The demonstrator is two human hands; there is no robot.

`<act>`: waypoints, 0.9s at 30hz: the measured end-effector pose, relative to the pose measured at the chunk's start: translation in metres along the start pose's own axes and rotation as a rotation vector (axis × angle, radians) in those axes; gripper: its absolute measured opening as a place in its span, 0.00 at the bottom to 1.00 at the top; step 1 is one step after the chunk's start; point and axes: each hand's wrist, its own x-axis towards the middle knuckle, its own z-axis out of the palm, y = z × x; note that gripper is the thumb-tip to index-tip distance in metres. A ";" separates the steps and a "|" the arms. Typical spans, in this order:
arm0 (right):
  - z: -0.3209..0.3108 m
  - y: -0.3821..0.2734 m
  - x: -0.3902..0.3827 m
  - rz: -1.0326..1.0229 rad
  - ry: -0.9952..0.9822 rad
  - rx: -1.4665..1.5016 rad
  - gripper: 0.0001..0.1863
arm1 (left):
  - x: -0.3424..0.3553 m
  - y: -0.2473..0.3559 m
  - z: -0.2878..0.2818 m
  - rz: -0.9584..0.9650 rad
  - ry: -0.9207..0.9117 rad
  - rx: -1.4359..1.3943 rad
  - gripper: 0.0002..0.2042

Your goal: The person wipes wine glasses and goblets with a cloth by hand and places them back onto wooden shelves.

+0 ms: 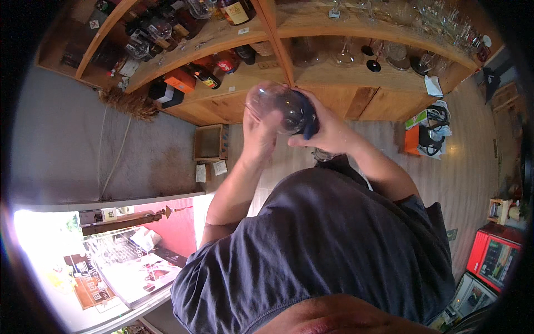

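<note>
In front of my chest, at the upper middle of the view, a clear rounded glass (276,101) is held between my two hands. My left hand (260,125) has its fingers round the glass's left side. My right hand (325,131) grips a dark navy cloth (306,111) against the glass's right side. The glass's lower part is hidden by the cloth and fingers.
Wooden shelves (361,83) with bottles and glassware span the top. A wooden crate (209,142) stands on the floor at left, bags and boxes (413,139) at right. A bright ledge (128,267) with signs is lower left; red cabinets (484,256) stand lower right.
</note>
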 end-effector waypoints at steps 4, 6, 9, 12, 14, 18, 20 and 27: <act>-0.055 0.004 0.030 0.403 -0.434 0.451 0.38 | 0.044 0.016 -0.006 0.013 -0.071 -0.005 0.44; -0.068 0.019 0.035 0.369 -0.466 0.515 0.36 | 0.072 0.022 -0.003 0.059 -0.074 -0.026 0.44; -0.080 0.020 0.052 0.226 -0.432 0.471 0.30 | 0.104 0.017 -0.002 0.143 -0.140 0.015 0.44; -0.093 0.018 0.070 0.265 -0.284 0.337 0.24 | 0.123 0.009 -0.003 0.190 -0.046 0.003 0.40; -0.107 0.029 0.074 -0.083 -0.237 -0.039 0.20 | 0.134 -0.002 -0.009 0.214 -0.009 -0.061 0.36; -0.124 0.055 0.074 -0.399 -0.072 -0.262 0.16 | 0.137 -0.021 -0.007 0.284 0.136 -0.044 0.34; -0.136 0.063 0.070 -0.451 0.015 -0.294 0.15 | 0.137 -0.024 -0.002 0.350 0.198 0.004 0.33; -0.117 0.083 0.091 0.352 0.273 1.254 0.18 | 0.153 -0.022 0.023 0.528 0.140 0.236 0.37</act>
